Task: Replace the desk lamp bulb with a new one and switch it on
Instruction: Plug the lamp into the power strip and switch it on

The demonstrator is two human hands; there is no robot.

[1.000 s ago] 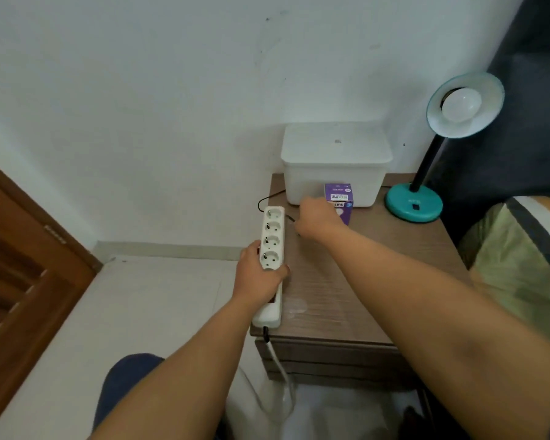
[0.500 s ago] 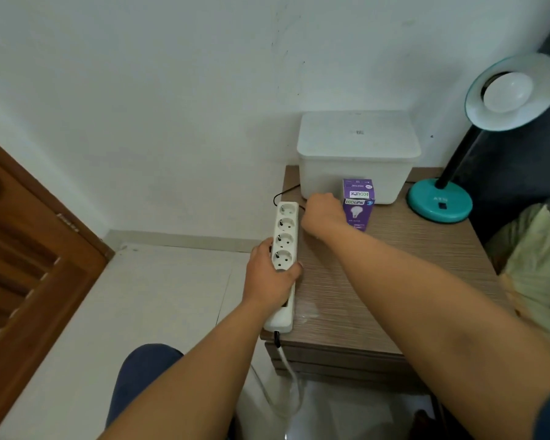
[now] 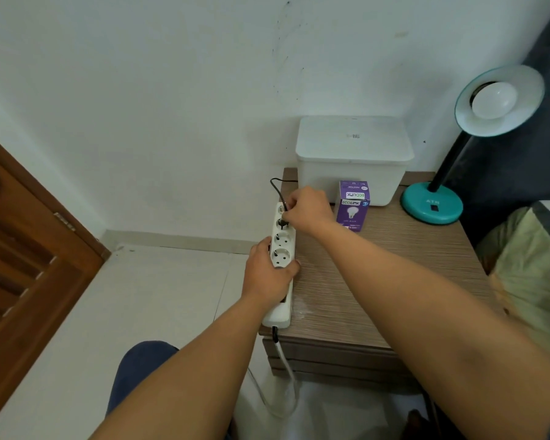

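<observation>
A teal desk lamp (image 3: 432, 203) stands at the back right of the wooden nightstand (image 3: 378, 281), its shade tilted toward me with a white bulb (image 3: 494, 100) in it, unlit. A white power strip (image 3: 281, 249) lies along the nightstand's left edge. My left hand (image 3: 269, 274) grips its near half. My right hand (image 3: 305, 211) pinches the lamp's black plug (image 3: 281, 221) at the strip's second socket from the far end; the black cord (image 3: 275, 187) loops back toward the wall. A purple bulb box (image 3: 353, 206) stands upright just right of my right hand.
A white lidded plastic box (image 3: 353, 154) sits against the wall behind the bulb box. A brown wooden door (image 3: 29, 249) is at the left. A cushion (image 3: 534, 265) lies at the right. The strip's white cable (image 3: 283, 369) hangs down the nightstand front.
My right hand has lifted the black plug off the tabletop and brought it left onto the power strip's socket. My left hand keeps holding the strip. The view has shifted slightly.
</observation>
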